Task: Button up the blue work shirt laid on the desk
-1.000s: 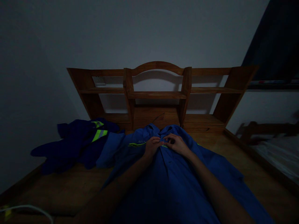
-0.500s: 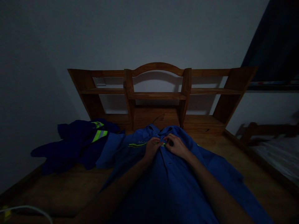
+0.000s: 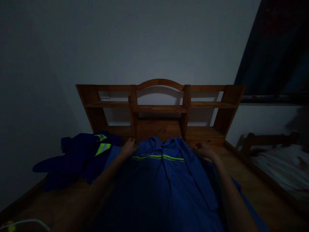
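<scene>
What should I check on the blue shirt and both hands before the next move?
1. Blue shirt lies front up on the wooden bed platform: ok.
2. Left hand at the shirt's left shoulder: ok.
3. Right hand at the right shoulder: ok, though blurred.
4. Grip on the fabric: cannot tell, too dark.
5. Collar centred below the headboard shelf: ok.
6. Dark blue garment apart from the left sleeve: not ok, it seems to overlap.
</scene>
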Tool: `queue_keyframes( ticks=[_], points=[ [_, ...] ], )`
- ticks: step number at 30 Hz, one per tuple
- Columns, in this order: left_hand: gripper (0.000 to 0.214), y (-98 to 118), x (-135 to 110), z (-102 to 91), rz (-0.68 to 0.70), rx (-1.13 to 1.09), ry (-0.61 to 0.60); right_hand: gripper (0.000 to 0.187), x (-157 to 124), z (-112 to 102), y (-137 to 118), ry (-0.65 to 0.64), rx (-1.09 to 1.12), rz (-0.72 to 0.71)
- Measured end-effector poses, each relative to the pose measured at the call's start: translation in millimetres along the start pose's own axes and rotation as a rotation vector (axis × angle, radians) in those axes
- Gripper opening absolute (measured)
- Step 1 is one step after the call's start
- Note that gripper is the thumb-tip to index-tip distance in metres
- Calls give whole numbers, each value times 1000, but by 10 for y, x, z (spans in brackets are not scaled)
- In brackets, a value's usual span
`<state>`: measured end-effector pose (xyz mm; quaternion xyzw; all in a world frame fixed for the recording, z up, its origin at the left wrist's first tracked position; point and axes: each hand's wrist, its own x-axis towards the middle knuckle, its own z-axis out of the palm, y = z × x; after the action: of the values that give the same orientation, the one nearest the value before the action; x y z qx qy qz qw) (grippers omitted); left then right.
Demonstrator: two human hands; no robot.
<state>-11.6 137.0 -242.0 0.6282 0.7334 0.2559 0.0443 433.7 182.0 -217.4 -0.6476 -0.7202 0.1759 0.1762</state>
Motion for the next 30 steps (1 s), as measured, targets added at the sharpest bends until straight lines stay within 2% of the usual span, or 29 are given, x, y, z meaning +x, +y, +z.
queue_keyframes(
  ticks=[2,4,6,9,14,19,23,26,28,30],
  points=[
    [43,-238,32,-133,-14,10,-116,41,-22,-20,98,-207,39,18],
    [37,-377,16,-222,-2,0,-164,31,-68,-3,129,-312,48,9],
    [30,-440,-26,-271,2,-5,-193,21,-120,21,119,-352,44,2],
    [20,-478,-86,-317,-32,-1,-169,10,-184,23,79,-310,23,-12],
    [12,-517,-57,-462,-136,14,77,26,-215,-76,16,-122,-47,-65],
    [23,-445,107,-632,-203,-31,310,21,-101,-203,-124,152,-158,-93],
    [26,-330,170,-671,-149,-71,456,17,-5,-282,-269,261,-174,-159],
    [25,-249,161,-681,-113,-76,548,23,55,-342,-349,345,-176,-188],
    [26,-185,149,-704,-62,-76,615,29,106,-395,-401,443,-194,-217],
    [26,-109,144,-745,47,-77,672,33,165,-463,-472,562,-240,-285]
  ],
)
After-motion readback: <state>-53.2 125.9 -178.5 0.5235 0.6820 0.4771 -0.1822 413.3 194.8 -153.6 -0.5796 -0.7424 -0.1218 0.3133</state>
